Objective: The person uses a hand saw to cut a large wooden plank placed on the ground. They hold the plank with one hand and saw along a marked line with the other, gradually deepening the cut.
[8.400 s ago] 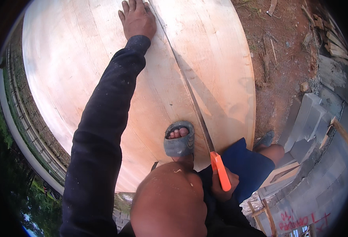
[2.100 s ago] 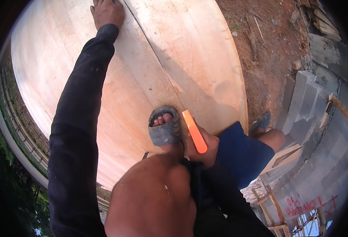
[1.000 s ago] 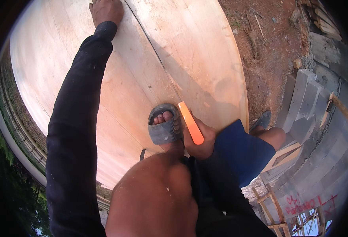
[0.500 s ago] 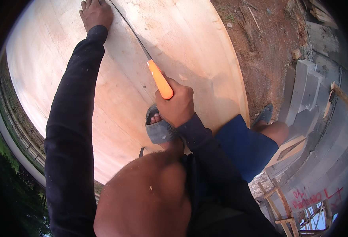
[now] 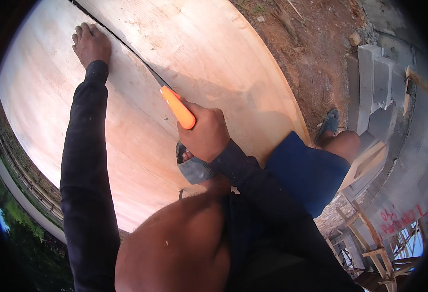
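My right hand is closed round the orange handle of a handsaw. A short, thin stretch of dark blade shows ahead of the handle, in line with a long dark cut in a pale plywood sheet. Beyond the handle, on the left side of the cut, my left hand lies palm down on the sheet with its fingers stretched out. How deep the blade sits is hidden.
My sandalled foot is on the plywood just below my right hand. My other foot stands on the brown soil past the curved-looking edge. Grey concrete blocks and wooden framing lie to the right.
The saw handle has moved forward along the cut, toward my left hand, and less blade shows. The view has shifted, so more of the dark cut is visible. My left hand stays flat.
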`<state>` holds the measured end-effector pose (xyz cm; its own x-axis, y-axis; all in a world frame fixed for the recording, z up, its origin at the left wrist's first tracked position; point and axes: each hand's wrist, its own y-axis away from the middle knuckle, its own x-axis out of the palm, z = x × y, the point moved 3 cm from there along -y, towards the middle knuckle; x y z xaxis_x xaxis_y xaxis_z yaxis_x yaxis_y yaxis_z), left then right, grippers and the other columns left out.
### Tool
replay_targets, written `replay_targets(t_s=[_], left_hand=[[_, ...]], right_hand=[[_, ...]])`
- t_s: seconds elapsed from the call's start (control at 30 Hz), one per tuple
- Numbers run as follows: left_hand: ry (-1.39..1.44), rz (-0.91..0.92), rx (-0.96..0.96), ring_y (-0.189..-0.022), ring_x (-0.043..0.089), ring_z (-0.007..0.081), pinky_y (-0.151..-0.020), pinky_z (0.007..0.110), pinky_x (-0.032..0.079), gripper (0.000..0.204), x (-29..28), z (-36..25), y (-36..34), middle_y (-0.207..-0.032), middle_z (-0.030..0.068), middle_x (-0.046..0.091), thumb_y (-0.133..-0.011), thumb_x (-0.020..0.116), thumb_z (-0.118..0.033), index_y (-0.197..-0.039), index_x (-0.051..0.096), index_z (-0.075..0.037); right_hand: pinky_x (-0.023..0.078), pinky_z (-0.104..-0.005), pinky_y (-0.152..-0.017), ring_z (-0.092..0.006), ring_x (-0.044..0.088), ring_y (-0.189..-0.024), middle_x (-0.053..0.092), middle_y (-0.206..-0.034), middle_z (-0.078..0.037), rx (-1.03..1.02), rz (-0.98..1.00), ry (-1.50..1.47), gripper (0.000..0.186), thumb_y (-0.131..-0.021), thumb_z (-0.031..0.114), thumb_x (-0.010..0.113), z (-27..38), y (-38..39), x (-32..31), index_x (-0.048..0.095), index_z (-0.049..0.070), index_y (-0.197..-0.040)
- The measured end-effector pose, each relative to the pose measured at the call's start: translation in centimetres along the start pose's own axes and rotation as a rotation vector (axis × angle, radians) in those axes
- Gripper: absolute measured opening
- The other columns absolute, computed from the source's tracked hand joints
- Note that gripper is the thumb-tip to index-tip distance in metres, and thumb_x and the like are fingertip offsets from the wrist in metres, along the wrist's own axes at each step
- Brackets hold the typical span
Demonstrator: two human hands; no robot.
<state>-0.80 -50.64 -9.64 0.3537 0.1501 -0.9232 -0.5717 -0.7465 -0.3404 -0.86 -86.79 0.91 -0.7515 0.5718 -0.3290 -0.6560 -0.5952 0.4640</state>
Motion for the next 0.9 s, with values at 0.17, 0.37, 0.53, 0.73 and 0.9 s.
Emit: replay_targets(t_s=[0.17, 0.37, 0.53, 0.73, 0.9], left_hand=[[-0.002, 0.009, -0.013, -0.126, 0.048, 0.0335, -0.107, 0.048, 0.037, 0.040, -0.4, 0.9, 0.6, -0.130, 0.0123, 0.057, -0.102, 0.037, -0.029, -0.123, 0.059, -0.003], [-0.003, -0.004, -0.036, -0.126, 0.048, 0.0336, -0.107, 0.049, 0.037, 0.041, -0.4, 1.5, 0.8, -0.134, 0.0122, 0.056, -0.102, 0.039, -0.029, -0.125, 0.059, -0.002], [0.036, 0.031, -0.015, -0.137, 0.041, 0.0361, -0.116, 0.050, 0.030, 0.044, 0.2, -0.4, 0.2, -0.145, 0.0157, 0.051, -0.104, 0.037, -0.030, -0.134, 0.054, -0.002], [0.031, -0.098, 0.041, -0.121, 0.051, 0.0348, -0.104, 0.050, 0.039, 0.036, 0.1, 1.6, 0.8, -0.131, 0.0112, 0.058, -0.101, 0.040, -0.027, -0.121, 0.058, -0.003], [0.098, -0.043, -0.121, -0.141, 0.038, 0.0446, -0.119, 0.048, 0.029, 0.044, -0.1, 1.4, 1.4, -0.146, 0.0298, 0.047, -0.105, 0.043, -0.019, -0.137, 0.051, 0.009]], right_hand=[[0.058, -0.0353, -0.070, -0.0289, 0.073, -0.075, 0.072, -0.087, -0.017, -0.178, -0.056, 0.033, 0.052, -0.079, 0.002, 0.071, -3.2, 10.4, -3.8, 0.063, 0.001, -0.130], [0.061, -0.0337, -0.071, -0.0305, 0.075, -0.078, 0.073, -0.094, -0.024, -0.128, 0.014, 0.179, 0.040, -0.076, -0.006, 0.069, -1.4, 21.0, -10.0, 0.067, -0.010, -0.115], [0.053, -0.0326, -0.060, -0.0231, 0.071, -0.065, 0.066, -0.072, -0.021, 0.086, -0.005, -0.184, 0.031, -0.082, -0.001, 0.063, -0.4, 2.6, -1.5, 0.069, -0.005, -0.112], [0.058, -0.0325, -0.065, -0.0249, 0.074, -0.070, 0.071, -0.084, -0.016, -0.176, -0.103, 0.188, 0.043, -0.079, -0.003, 0.066, -3.4, 12.2, -4.4, 0.067, -0.001, -0.122], [0.058, -0.0319, -0.066, -0.0260, 0.074, -0.072, 0.072, -0.085, -0.020, -0.159, -0.036, 0.264, 0.035, -0.079, -0.004, 0.067, -2.2, 22.8, -10.4, 0.067, -0.010, -0.113]])
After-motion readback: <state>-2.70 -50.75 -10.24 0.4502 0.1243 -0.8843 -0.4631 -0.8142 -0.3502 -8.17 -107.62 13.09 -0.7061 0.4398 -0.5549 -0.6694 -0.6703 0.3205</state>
